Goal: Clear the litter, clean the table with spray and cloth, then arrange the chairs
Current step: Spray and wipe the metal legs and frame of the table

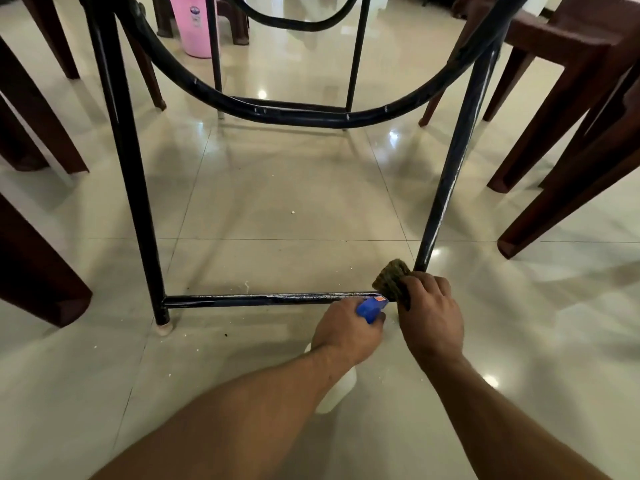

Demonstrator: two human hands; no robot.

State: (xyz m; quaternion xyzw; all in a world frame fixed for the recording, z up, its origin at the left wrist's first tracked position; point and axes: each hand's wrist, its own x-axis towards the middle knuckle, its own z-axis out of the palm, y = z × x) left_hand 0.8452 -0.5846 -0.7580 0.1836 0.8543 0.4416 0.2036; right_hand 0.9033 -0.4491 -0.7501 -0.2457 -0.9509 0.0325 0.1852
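Cleaning step, low on the worktop frame: right hand (427, 311) has its grip clamped on the cloth (393, 277), pressed to the wet lower crossbar (263, 299). Left hand (348, 329) grips the spray bottle (370, 308), nozzle just beside the bar. Next, likely: wipe leftward along it

Looks like a home dining area, seen from floor level. Glossy cream floor tiles (277, 188) throughout, dark metal table frame (138, 188) centre, brown plastic chairs (568, 109) at 3 and 9 o'clock, pink plastic bin (195, 24) at 11 o'clock.
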